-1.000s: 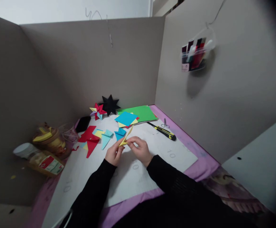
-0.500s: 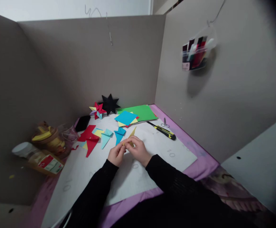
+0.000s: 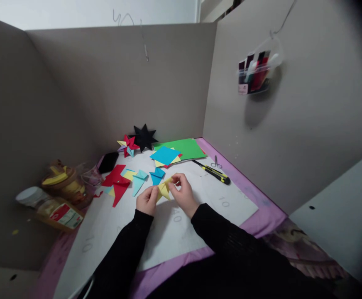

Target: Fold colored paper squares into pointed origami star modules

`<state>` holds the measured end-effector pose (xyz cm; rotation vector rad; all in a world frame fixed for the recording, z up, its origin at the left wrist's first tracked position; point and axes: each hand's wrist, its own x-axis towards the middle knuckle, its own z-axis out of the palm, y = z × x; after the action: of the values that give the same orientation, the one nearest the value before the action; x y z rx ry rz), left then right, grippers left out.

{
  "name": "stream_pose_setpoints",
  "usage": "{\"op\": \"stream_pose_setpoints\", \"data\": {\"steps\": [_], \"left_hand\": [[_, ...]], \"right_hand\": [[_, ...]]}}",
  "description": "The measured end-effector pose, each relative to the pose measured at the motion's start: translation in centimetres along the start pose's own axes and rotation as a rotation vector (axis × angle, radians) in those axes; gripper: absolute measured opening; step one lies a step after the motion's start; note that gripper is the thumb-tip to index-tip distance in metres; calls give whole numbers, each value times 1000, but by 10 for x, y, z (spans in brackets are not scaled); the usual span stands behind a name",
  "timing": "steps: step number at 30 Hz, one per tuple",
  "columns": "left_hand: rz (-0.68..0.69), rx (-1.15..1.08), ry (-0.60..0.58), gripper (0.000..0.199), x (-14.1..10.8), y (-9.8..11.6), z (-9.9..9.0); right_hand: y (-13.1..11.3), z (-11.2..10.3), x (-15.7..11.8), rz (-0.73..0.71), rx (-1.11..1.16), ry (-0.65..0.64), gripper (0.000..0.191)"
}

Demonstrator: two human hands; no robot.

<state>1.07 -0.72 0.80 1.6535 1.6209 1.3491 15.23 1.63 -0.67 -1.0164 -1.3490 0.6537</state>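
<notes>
Between my hands is a yellow folded paper piece (image 3: 163, 191), with pointed flaps showing. My left hand (image 3: 147, 201) pinches its left side, and my right hand (image 3: 182, 193) grips its upper right end between thumb and fingers. Just beyond lie a blue folded paper piece (image 3: 157, 176) and a light-blue folded piece (image 3: 140, 180). Red folded pieces (image 3: 120, 189) rest further left, partly over yellow and blue ones. At the back are a red multi-coloured paper star (image 3: 129, 145) and a black paper star (image 3: 145, 137).
Blue, yellow and red paper squares (image 3: 165, 155) lie on a green sheet (image 3: 189, 148). A yellow-black utility knife (image 3: 216, 173) and small scissors (image 3: 216, 162) are on the right. On the left stand a white-capped bottle (image 3: 56, 211) and a lidded cup (image 3: 63, 182). Grey partitions (image 3: 121, 74) enclose the table.
My hands have moved apart, the left one shifting slightly left. The yellow paper piece has been turned and spread, so its pointed flaps now show between them.
</notes>
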Motion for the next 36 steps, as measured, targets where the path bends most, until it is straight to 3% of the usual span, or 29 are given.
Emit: {"op": "stream_pose_setpoints", "data": {"steps": [3,5,9,12,16,20,26,30,34,36], "left_hand": [[-4,4,56,33,1,3,-2],[1,0,76,33,1,4,-4],[-1,-26,70,32,3,3,-4],[-37,-75,40,32,4,0,-2],[-60,-200,22,34,4,-5,0],[4,-78,24,30,5,-7,-3],[81,15,-14,25,5,-1,-5],[143,51,-102,23,3,0,-2],[178,140,-276,27,5,-5,-2],[176,180,-293,30,7,-8,-4]], "right_hand": [[8,1,4,80,97,61,44],[12,3,6,199,273,4,55],[11,6,8,335,512,-173,45],[8,5,8,318,519,-175,30],[9,2,8,261,491,-156,27],[7,0,7,192,429,-156,26],[1,0,5,310,543,-281,49],[2,0,4,372,517,-281,51],[6,0,3,346,418,-274,48],[8,0,4,316,418,-283,51]]}}
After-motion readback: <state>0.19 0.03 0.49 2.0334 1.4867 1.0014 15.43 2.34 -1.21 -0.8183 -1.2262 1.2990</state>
